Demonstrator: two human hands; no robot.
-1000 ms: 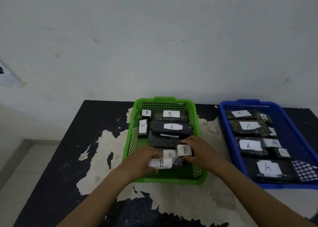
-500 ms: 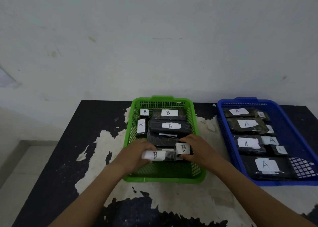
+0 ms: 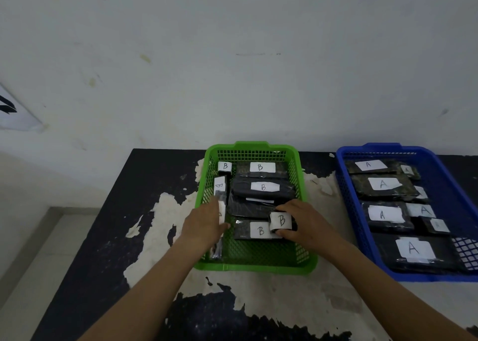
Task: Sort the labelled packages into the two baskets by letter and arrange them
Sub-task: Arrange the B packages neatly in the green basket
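Observation:
A green basket (image 3: 254,265) in the middle of the table holds several black packages with white B labels. My left hand (image 3: 204,224) grips a long thin B package (image 3: 220,227), stood on its edge along the basket's left wall. My right hand (image 3: 305,221) pinches a small B package (image 3: 281,221) that sits over a flat B package (image 3: 254,230) near the basket's front. To the right, a blue basket (image 3: 445,170) holds several black packages with A labels (image 3: 382,184).
The black table top (image 3: 103,237) has large patches of peeled paint. A white wall stands right behind both baskets. The floor drops away at the left of the table. The front of the green basket's floor is bare mesh.
My left hand has turned its long B package from lying across the basket's front to standing lengthwise against the left wall. The flat B package under it now shows. My right hand stays on the small package.

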